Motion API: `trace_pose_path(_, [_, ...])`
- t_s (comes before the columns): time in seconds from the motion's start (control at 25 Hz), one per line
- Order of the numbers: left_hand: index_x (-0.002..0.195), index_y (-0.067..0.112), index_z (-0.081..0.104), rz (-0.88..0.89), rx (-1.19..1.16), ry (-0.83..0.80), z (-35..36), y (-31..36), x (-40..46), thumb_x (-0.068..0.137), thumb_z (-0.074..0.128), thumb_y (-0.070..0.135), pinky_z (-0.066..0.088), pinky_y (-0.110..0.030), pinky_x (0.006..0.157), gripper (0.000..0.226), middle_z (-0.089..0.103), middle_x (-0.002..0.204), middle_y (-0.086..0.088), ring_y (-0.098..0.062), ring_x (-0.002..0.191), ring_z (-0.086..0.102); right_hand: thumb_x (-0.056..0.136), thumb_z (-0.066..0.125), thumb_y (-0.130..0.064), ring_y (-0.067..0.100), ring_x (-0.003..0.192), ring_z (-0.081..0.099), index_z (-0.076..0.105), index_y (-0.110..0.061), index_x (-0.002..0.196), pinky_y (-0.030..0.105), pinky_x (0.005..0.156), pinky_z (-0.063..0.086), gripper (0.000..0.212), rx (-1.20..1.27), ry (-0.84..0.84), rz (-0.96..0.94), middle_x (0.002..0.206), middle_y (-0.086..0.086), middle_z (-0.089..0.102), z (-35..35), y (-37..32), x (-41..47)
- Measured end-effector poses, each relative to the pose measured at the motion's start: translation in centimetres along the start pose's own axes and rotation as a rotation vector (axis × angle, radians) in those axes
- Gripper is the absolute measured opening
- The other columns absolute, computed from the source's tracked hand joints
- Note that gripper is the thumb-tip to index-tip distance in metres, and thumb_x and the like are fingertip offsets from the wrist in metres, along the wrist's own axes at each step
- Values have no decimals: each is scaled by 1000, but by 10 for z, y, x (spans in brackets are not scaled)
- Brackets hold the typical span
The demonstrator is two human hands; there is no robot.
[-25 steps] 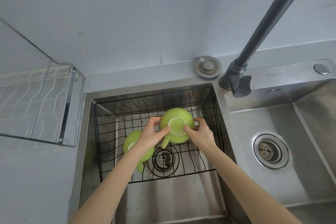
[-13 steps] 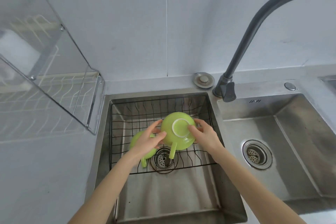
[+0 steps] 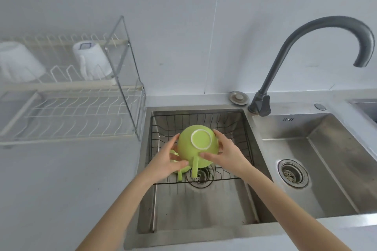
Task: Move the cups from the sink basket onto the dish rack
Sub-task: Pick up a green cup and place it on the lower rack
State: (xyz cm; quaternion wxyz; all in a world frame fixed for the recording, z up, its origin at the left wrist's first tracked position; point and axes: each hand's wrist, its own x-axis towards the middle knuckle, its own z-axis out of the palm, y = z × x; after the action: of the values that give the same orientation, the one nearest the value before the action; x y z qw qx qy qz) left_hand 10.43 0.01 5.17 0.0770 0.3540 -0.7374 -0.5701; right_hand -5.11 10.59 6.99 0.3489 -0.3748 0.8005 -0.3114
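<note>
The dish rack (image 3: 71, 108) stands on the counter left of the sink (image 3: 204, 210), holding two white cups upside down. The wire sink basket (image 3: 240, 128) sits at the sink's far end. Both hands, left hand (image 3: 169, 161) and right hand (image 3: 228, 155), clasp one inverted green cup (image 3: 193, 149) above the basket. Lift it clear of the wires before swinging left. A second green cup (image 3: 179, 173), I think, lies mostly hidden beneath.
</note>
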Motion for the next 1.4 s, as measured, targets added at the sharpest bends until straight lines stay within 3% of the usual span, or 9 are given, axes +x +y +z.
trace_pose_path(0.08, [143, 22, 18, 13, 48, 35, -17, -11, -13, 70, 74, 14, 50, -45, 94, 93, 46, 129, -11, -24, 96, 60, 52, 70, -59, 25, 121, 50, 24, -27, 143, 46, 104, 44, 107, -3, -4, -11, 136, 7, 47, 19, -16, -6])
trace_pose_path(0.16, [143, 21, 18, 29, 73, 55, -36, -23, -25, 70, 75, 14, 48, -39, 97, 92, 44, 134, -10, -23, 98, 60, 63, 75, -48, 25, 123, 49, 23, -25, 144, 45, 105, 43, 98, 9, -13, -20, 137, 8, 46, 38, -29, -10])
trace_pose_path(0.44, [139, 21, 27, 35, 89, 162, -102, -60, -62, 71, 75, 15, 45, -15, 68, 84, 48, 108, -7, -12, 79, 56, 72, 74, -37, 25, 125, 47, 22, -23, 145, 44, 105, 42, 90, 26, -6, -52, 138, 8, 47, 109, -81, -15])
trace_pose_path(0.72, [134, 18, 34, 64, 65, 237, -163, -93, -87, 70, 76, 19, 46, -18, 75, 77, 40, 116, -2, -17, 102, 51, 75, 71, -37, 26, 128, 45, 23, -23, 145, 43, 107, 41, 86, 18, 16, -84, 140, 8, 46, 172, -130, -9])
trace_pose_path(0.96, [132, 16, 37, 62, 112, 260, -200, -105, -85, 69, 77, 19, 45, -13, 66, 74, 40, 114, -1, -15, 90, 55, 82, 65, -33, 26, 131, 42, 19, -22, 146, 38, 108, 38, 80, -18, -5, -105, 143, 8, 43, 201, -160, 6])
trace_pose_path(1.28, [132, 12, 38, 60, 182, 251, -239, -98, -34, 69, 76, 22, 42, -24, 80, 74, 38, 114, -2, -16, 92, 51, 85, 61, -32, 27, 135, 36, 12, -19, 148, 35, 109, 31, 80, -26, 22, -75, 149, 9, 36, 206, -189, 56])
trace_pose_path(1.4, [129, 10, 41, 49, 236, 238, -248, -97, -6, 69, 77, 24, 33, -13, 77, 71, 34, 115, -2, -15, 93, 46, 82, 64, -34, 26, 139, 31, 6, -16, 148, 35, 111, 28, 90, -13, 5, -17, 151, 8, 32, 207, -194, 80])
